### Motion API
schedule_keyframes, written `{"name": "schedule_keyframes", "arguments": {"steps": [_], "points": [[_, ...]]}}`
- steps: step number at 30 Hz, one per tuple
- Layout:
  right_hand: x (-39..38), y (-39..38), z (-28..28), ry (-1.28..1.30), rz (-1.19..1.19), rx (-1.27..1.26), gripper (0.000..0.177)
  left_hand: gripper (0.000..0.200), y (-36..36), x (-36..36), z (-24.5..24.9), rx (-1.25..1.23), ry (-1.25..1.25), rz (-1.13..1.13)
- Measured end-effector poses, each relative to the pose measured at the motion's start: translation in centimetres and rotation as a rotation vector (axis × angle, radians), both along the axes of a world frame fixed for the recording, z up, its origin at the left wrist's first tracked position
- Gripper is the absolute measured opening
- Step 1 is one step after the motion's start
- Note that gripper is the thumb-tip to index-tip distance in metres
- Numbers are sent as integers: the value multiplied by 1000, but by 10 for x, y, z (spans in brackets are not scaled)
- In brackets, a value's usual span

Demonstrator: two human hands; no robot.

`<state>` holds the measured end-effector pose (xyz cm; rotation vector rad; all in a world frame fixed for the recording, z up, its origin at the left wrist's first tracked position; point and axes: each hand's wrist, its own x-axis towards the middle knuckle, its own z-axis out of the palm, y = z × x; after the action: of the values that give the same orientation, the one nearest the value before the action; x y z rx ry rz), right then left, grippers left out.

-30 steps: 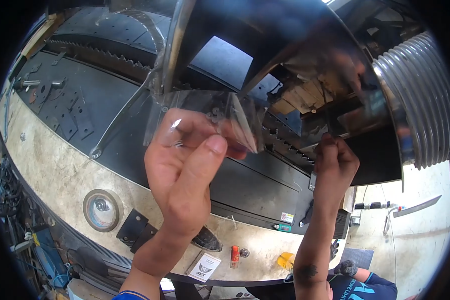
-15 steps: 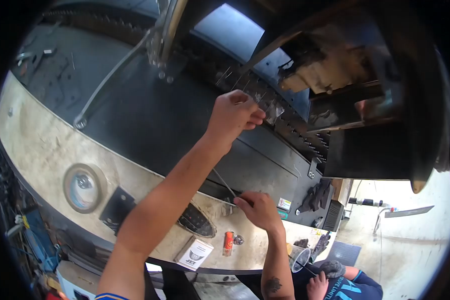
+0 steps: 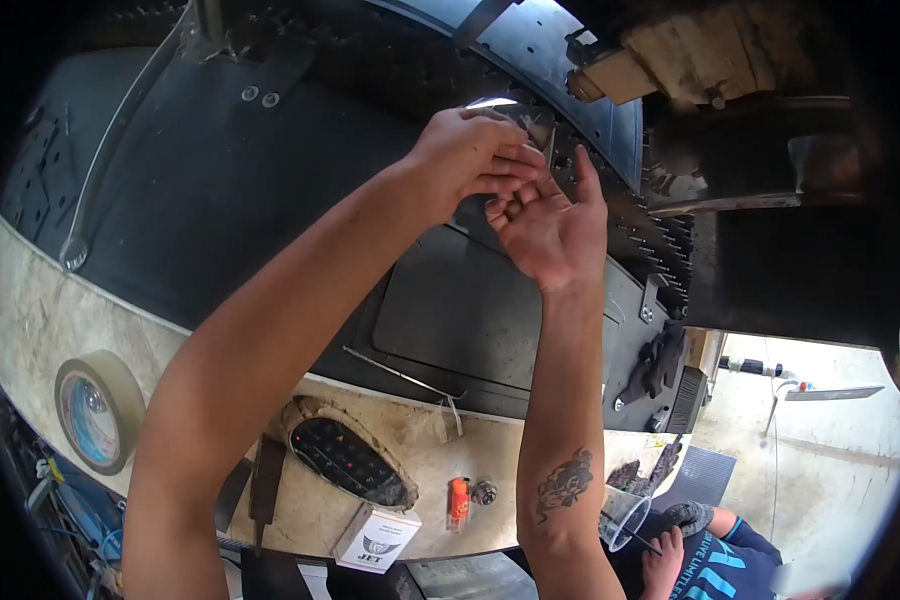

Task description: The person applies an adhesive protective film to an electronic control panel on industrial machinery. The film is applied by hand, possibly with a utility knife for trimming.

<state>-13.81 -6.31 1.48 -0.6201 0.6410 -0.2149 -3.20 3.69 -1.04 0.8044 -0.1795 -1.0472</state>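
Along the near edge of the pale worktop (image 3: pixel 20 300) we see, from left to right, a tape roll (image 3: pixel 100 412), a keypad (image 3: pixel 355 462), a white box (image 3: pixel 377 538), an orange lighter (image 3: pixel 458 505) and a small metal part (image 3: pixel 484 492), with a clear cup (image 3: pixel 625 520) farther right beside another person (image 3: pixel 715 565). A thin rod (image 3: pixel 405 372) lies near the near edge of the dark bed (image 3: pixel 220 190), between our forearms, and dark gloves (image 3: pixel 656 366) lie to the right. Dark metalwork (image 3: pixel 790 275) and a wood block (image 3: pixel 680 60) crowd the far right. Our left hand (image 3: pixel 475 160) reaches across from the left, its fingers bent to the right; we cannot tell whether they pinch anything. Our right hand (image 3: pixel 555 225) is turned palm up, with its thumb spread wide and its fingers partly curled around nothing we can see. The fingers of both overlap in our view, and we cannot tell whether they touch. What looks like clear plastic (image 3: pixel 538 128) sits just beyond the left fingertips; glare and the dark background blur its outline, and its contents are too small to read. Our left forearm (image 3: pixel 300 280) hides part of the bed and worktop, and the frame cuts off the person at the near right.
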Motion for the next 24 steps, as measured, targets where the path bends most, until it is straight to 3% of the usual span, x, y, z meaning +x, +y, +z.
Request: {"name": "schedule_keyframes", "arguments": {"steps": [4,6,15,24], "points": [[21,-21,-15,-13,-126,-27,26,14,-12,14,0,31,-72,-34],[32,-28,-15,-40,-222,-66,11,12,-15,17,-1,22,-48,-57],[48,-42,-15,90,-228,-243,11,19,-34,34,-26,-199,37,-153],[48,-55,-6,38,-229,-340,10,24,-43,44,-25,-96,81,19]]}}
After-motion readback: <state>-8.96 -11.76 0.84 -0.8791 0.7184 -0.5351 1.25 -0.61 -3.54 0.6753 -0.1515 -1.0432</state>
